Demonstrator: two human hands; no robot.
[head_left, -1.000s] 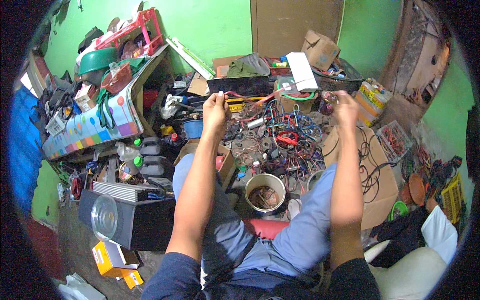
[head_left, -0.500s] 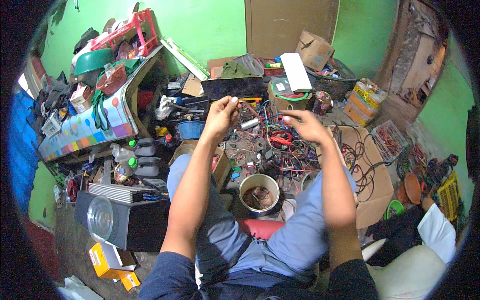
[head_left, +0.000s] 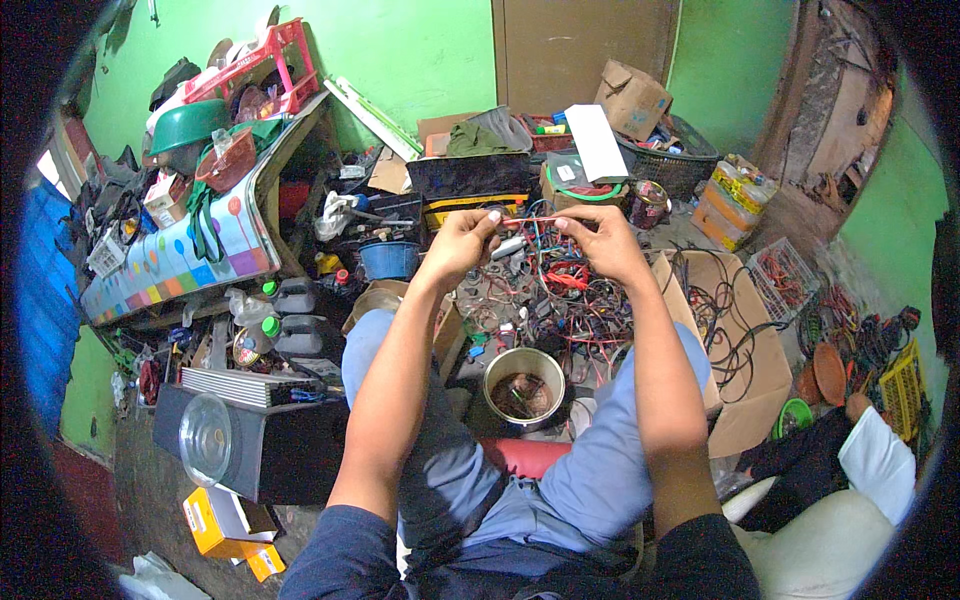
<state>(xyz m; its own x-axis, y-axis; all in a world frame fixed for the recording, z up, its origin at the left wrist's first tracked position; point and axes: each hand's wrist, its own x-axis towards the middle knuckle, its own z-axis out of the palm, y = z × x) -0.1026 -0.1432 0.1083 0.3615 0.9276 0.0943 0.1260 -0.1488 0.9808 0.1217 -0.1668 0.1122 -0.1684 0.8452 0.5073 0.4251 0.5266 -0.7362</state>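
A thin reddish wire [head_left: 526, 219] is stretched nearly level between my two hands, above a tangle of cables. My left hand [head_left: 462, 245] pinches one end between thumb and fingertips. At the other end, my right hand [head_left: 603, 242] pinches it the same way, thumb toward the wire. Below them, loose wires [head_left: 570, 290] in red, blue and black lie heaped on the floor with small electrical parts among them. Between my knees stands a pale round pot [head_left: 487, 390] with brownish scraps in its bottom.
An open cardboard box [head_left: 755, 390] with black cables is by my right knee. To the left are a dark speaker-like box [head_left: 300, 455] and dark jugs [head_left: 297, 335]. A blue bucket [head_left: 388, 261] sits beyond my left forearm. Another person's leg [head_left: 820, 550] is at lower right.
My hands have moved closer together, my left hand shifting right and slightly down. The wire, which was curved and slack, is now pulled straight between them.
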